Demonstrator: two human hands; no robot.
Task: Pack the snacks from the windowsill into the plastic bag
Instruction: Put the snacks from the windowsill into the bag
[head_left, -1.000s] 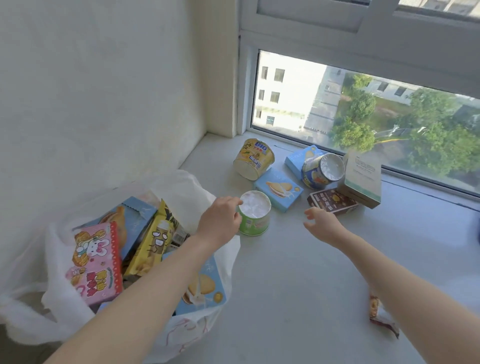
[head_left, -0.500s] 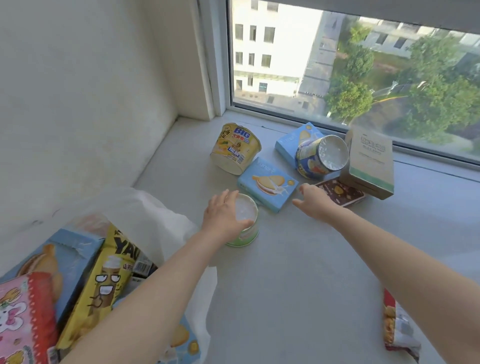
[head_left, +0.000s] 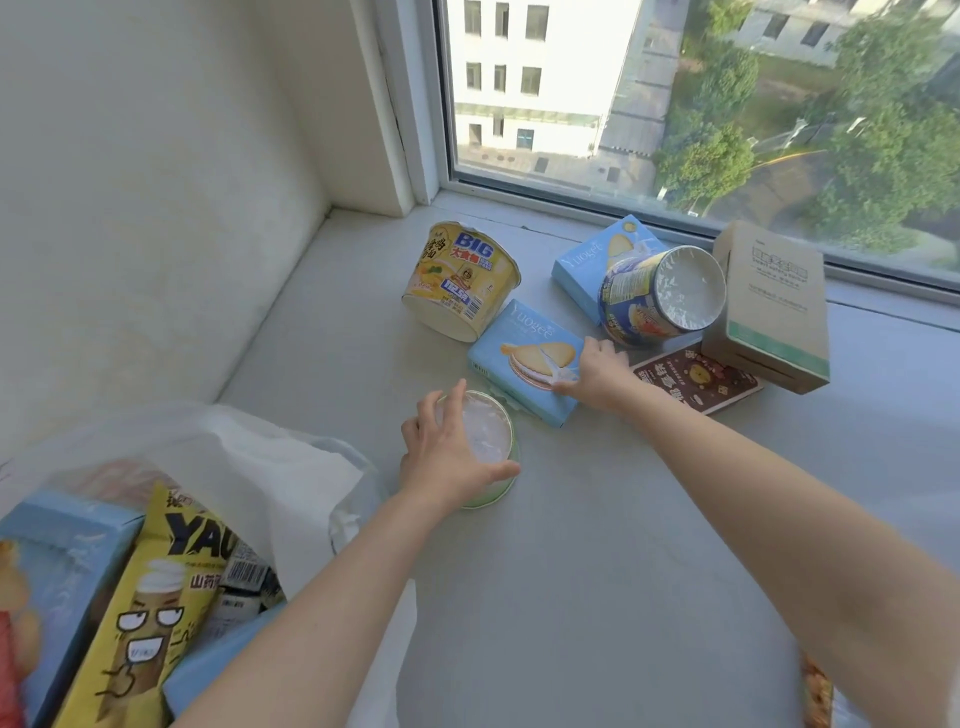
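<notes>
A small green cup with a clear lid (head_left: 491, 434) stands on the windowsill (head_left: 597, 571). My left hand (head_left: 447, 460) grips it from above, finger and thumb round its rim. Just behind it lies a light blue biscuit box (head_left: 519, 353). My right hand (head_left: 597, 374) holds that box at its right end, thumb on top. The white plastic bag (head_left: 270, 467) lies open at the lower left and holds a yellow snack pack (head_left: 140, 597) and blue boxes.
Near the window lie a yellow noodle bowl (head_left: 457, 280) on its side, a tipped blue cup (head_left: 654, 296) on a second blue box (head_left: 587, 260), a brown packet (head_left: 706, 379) and a cardboard box (head_left: 774, 306). A snack packet (head_left: 815, 691) shows under my right forearm.
My left hand went from beside the green cup to gripping its top. My right hand moved left onto the blue biscuit box. The view moved closer to the window.
</notes>
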